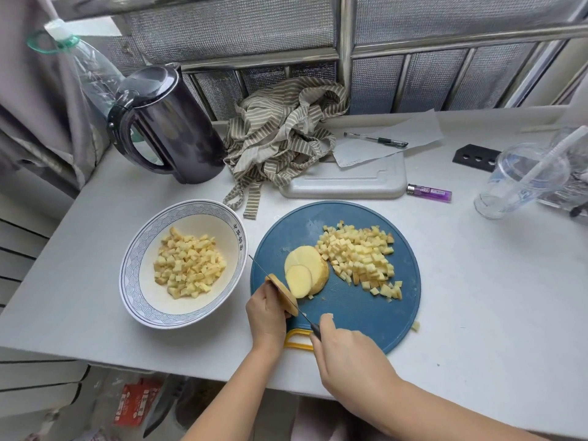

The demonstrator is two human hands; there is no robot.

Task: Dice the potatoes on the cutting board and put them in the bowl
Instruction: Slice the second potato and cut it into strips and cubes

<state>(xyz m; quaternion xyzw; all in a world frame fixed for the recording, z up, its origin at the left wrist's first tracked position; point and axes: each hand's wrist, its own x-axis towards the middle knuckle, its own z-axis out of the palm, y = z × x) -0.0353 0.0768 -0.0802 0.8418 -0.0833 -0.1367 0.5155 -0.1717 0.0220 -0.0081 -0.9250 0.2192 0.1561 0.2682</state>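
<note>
Many small pale potato cubes (359, 259) on smooth round blue board (356, 310)

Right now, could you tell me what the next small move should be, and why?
Probably draw the knife down through the potato end that the left hand holds on edge; the right hand has the blade lined up along it, and the cut slices beside it are not yet diced.

The cutting board (359, 313) looks like matt blue plastic and lies on a smooth, matt white worktop (477, 297). At its nine o'clock the bowl (130, 275) shines like glazed ceramic. At eleven stands a glossy dark kettle (171, 128), at twelve crumpled striped cloth (283, 132), and at two a clear plastic cup (521, 183).
</note>
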